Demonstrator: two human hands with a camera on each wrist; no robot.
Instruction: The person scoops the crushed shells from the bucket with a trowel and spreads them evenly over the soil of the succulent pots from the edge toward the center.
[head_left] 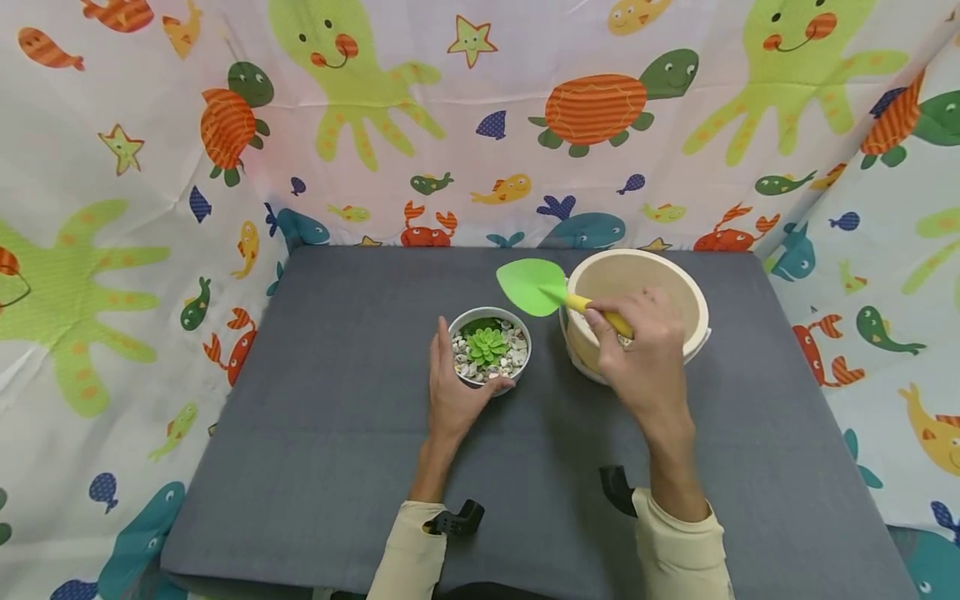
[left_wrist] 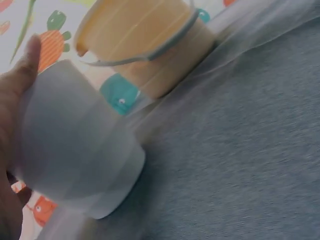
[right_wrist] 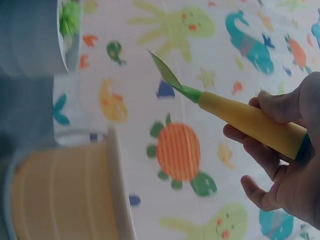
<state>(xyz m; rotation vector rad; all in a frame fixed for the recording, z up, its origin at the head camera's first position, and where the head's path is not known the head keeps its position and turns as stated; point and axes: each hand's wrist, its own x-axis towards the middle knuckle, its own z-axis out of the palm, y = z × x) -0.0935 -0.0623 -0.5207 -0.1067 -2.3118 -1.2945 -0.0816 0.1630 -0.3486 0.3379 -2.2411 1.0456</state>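
Note:
My left hand [head_left: 461, 404] holds a round white pot [left_wrist: 75, 140] from its left side, thumb at the front and fingers along the far side. A bright green succulent [head_left: 487, 345] sits in it among pale pebbles [head_left: 516, 357]. With my right hand [head_left: 651, 354] I grip a toy trowel [right_wrist: 250, 120] by its yellow handle. Its green, leaf-shaped blade [head_left: 531, 286] points left, above and between the pot and a cream bucket [head_left: 690, 292]. The right hand is over the bucket's mouth and hides much of its inside.
A grey cloth-covered table [head_left: 337, 375] lies under everything. The bucket stands to the right of the pot, its handle [left_wrist: 150, 55] lowered against its side. A white curtain [head_left: 420, 92] printed with sea animals hangs behind and at both sides of the table.

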